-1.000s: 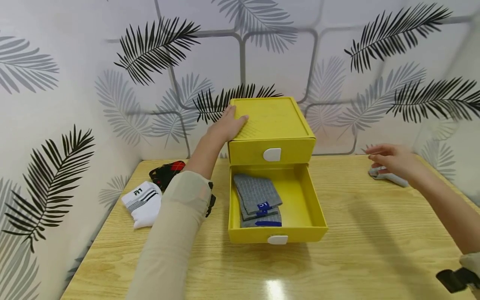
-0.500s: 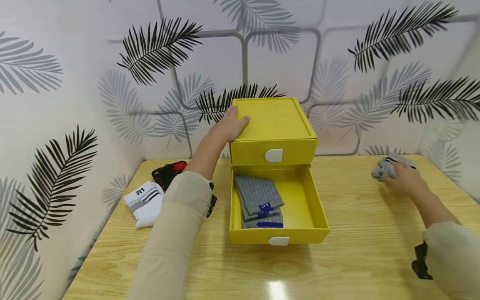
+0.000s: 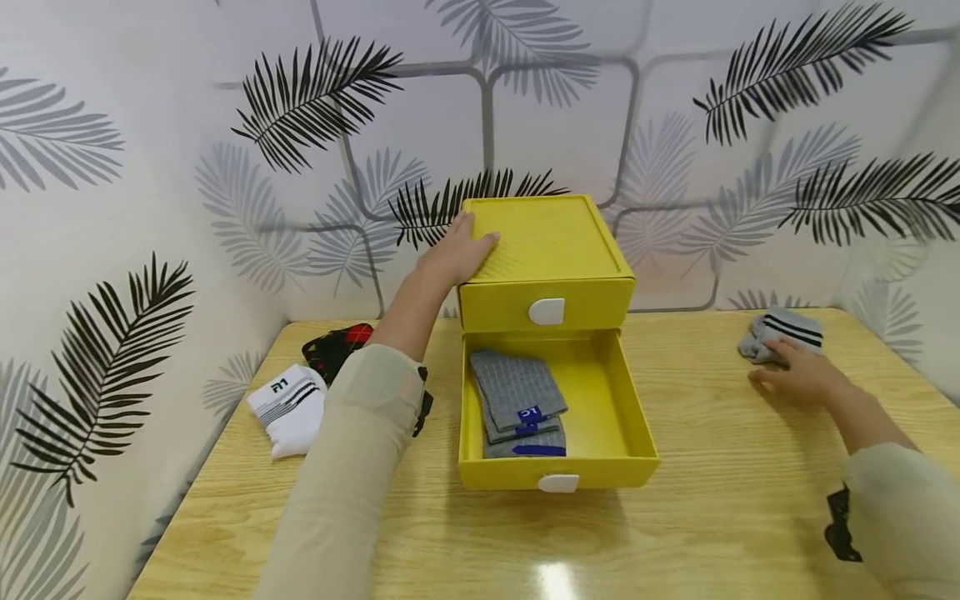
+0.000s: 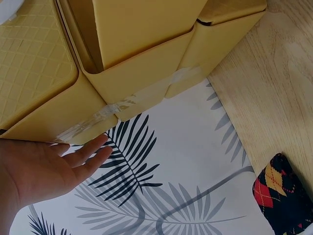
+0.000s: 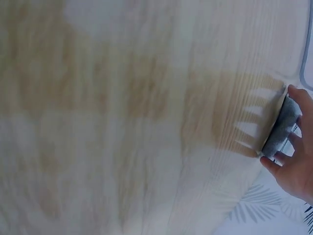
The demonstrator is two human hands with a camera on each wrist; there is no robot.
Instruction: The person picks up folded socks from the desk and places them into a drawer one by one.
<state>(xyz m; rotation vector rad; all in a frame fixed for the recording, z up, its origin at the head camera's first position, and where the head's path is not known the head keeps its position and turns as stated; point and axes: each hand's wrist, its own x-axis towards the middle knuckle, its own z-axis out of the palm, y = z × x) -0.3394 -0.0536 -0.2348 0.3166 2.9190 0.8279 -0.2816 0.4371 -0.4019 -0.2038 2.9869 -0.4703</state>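
My left hand (image 3: pixel 459 250) rests on the top left edge of a yellow drawer unit (image 3: pixel 547 237), thumb on top. In the left wrist view, its fingers extend along the unit's side. At the back right of the table, my right hand (image 3: pixel 802 377) holds a folded grey sock (image 3: pixel 787 327) with dark stripes. The right wrist view has that sock (image 5: pixel 281 127) between the thumb and curled fingers. The lower drawer (image 3: pixel 600 400) is pulled out, with grey pinstriped socks (image 3: pixel 519 392) bearing blue labels along its left side. The upper drawer is closed.
Left of the unit, a white sock (image 3: pixel 288 410) with black stripes lies on the wooden table (image 3: pixel 712 500). Behind it is a black and red patterned sock (image 3: pixel 330 350), partly hidden by my left arm. A leaf-patterned wall (image 3: pixel 675 150) rises behind the table.
My right hand has come down onto the grey sock, which was lifted and bunched, and now lies folded with its stripes facing up. My left hand stays on the unit.
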